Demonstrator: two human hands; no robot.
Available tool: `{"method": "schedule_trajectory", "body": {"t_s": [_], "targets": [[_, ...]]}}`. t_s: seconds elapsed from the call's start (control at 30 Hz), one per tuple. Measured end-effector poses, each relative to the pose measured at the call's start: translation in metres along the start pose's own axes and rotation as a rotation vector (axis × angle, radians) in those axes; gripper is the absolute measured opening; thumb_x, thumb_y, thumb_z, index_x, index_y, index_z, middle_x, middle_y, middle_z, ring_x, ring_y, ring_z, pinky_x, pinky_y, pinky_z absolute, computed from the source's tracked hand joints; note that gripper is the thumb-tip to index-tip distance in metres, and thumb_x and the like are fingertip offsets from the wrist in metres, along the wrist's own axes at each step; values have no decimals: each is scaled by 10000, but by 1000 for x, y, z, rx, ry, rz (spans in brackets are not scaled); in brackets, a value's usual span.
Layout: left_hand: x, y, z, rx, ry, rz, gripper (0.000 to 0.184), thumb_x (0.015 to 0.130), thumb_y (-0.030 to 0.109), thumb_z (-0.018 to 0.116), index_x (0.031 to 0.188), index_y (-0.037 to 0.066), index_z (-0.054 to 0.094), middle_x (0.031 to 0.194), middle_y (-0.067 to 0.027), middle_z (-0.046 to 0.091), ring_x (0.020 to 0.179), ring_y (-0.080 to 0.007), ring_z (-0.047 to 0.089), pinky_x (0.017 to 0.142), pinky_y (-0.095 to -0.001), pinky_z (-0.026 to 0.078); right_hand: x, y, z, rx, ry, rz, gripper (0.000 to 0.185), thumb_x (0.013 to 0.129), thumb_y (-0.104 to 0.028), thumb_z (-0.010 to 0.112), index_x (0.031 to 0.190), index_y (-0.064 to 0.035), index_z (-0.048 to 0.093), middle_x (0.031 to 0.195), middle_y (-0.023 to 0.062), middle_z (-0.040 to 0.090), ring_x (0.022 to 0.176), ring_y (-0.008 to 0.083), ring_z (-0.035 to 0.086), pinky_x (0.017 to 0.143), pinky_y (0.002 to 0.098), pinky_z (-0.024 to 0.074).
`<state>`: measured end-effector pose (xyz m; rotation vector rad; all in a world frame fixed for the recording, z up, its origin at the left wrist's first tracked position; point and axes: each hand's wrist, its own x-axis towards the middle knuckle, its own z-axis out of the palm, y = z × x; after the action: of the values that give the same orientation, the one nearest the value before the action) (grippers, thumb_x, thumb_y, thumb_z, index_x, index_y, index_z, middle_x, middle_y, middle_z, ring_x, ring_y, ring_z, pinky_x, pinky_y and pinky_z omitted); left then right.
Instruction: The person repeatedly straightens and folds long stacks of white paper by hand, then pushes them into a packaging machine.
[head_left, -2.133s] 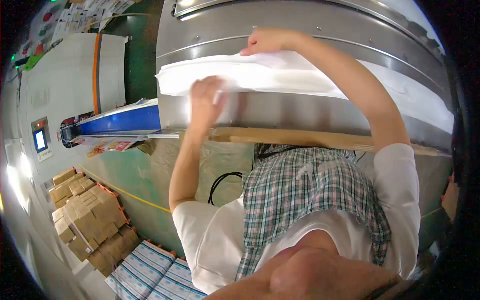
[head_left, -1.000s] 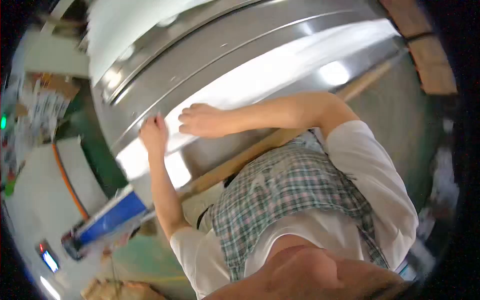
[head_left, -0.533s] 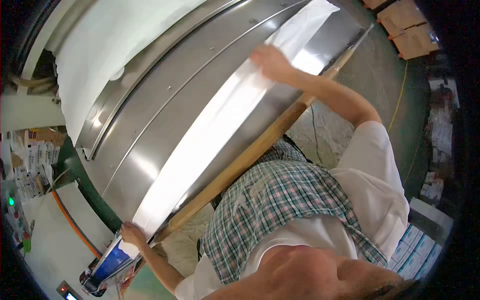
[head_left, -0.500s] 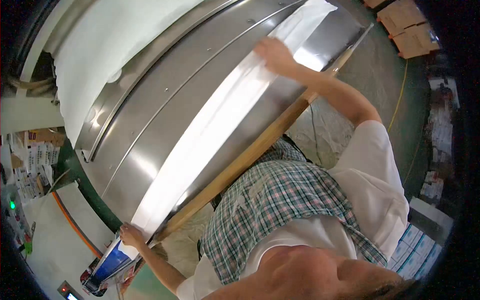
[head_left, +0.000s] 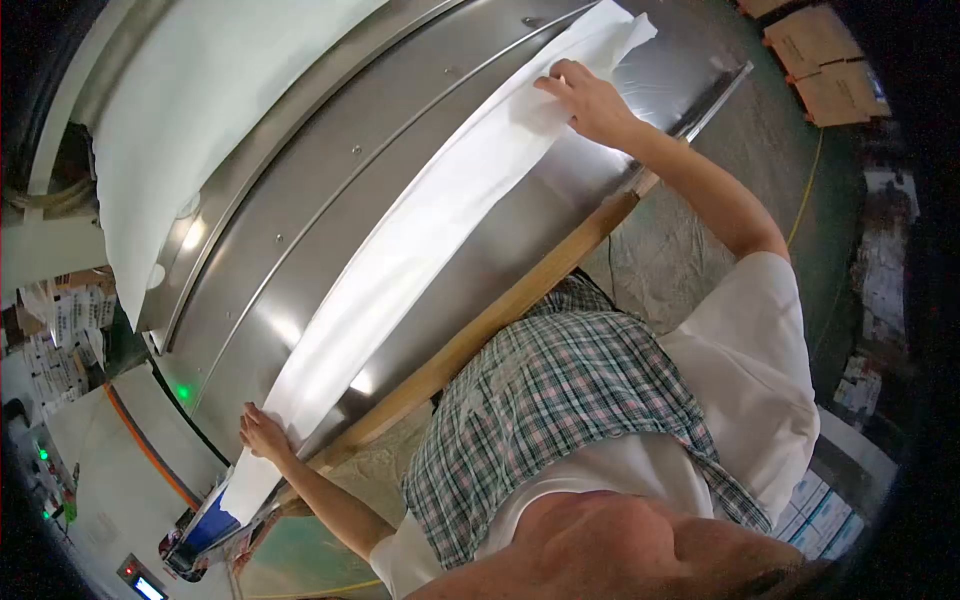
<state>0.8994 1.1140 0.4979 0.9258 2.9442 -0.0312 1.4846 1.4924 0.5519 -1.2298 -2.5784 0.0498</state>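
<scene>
A long folded strip of white sheet [head_left: 400, 250] lies diagonally over the steel surface [head_left: 330, 200]. Around its lower left part, my left hand [head_left: 265, 435] has its fingers curled over the edge. My right hand [head_left: 592, 105] grips the strip near its upper right end, with thumb and fingers bent onto the material and some creases beside them. The strip's lower end hangs over a blue belt [head_left: 213, 522] beyond the steel edge. Its upper end is loose and ruffled.
A wooden rail [head_left: 480, 335] runs along the front edge, close to my checked apron. Another white sheet [head_left: 200, 110] hangs over a machine part at the upper left. A white cabinet [head_left: 120, 440] stands at the left. Cardboard boxes [head_left: 815, 50] are at the upper right.
The strip has shifted toward the lower left and covers more of the blue belt. My right hand has moved up and right along it. Earlier, both hands were closer together and the view has turned.
</scene>
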Motion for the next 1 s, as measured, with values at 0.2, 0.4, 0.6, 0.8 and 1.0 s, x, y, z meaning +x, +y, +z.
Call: {"method": "schedule_trajectory", "body": {"t_s": [0.2,0.4,0.6,0.8,1.0], "targets": [[-9,33,-10,101,-52,-185,545,879,533,228,1158,185,540,1295,-45,423,1230,-329,292,935,-595,229,12,79,-10,-353,-85,77,320,692,-12,543,1001,-91,517,980,69,505,946,257,506,726,342,492],[-6,40,-14,115,-32,-192,541,883,523,236,1157,174,546,1304,-73,410,1232,-336,288,927,-592,242,25,167,-18,-375,177,341,165,715,-65,507,872,-110,529,894,60,528,898,267,525,702,382,461],[-10,69,-29,142,-99,-89,538,882,528,237,1207,187,499,1326,-73,383,1240,-343,273,925,-589,243,19,232,23,-316,361,675,117,750,-135,523,858,-115,561,890,85,543,896,276,533,699,397,456],[-13,84,-25,158,-105,-54,527,880,536,240,1222,214,480,1338,-70,370,1253,-344,256,929,-590,234,5,264,-11,-110,464,843,107,795,-166,530,826,-80,586,776,121,587,676,276,572,605,379,464],[-14,88,-22,154,-110,-40,534,879,544,237,1227,215,473,1336,-50,377,1261,-334,245,929,-607,214,-14,247,-9,945,302,1128,154,806,-222,592,810,-69,573,706,47,573,565,129,546,490,253,451]]}}
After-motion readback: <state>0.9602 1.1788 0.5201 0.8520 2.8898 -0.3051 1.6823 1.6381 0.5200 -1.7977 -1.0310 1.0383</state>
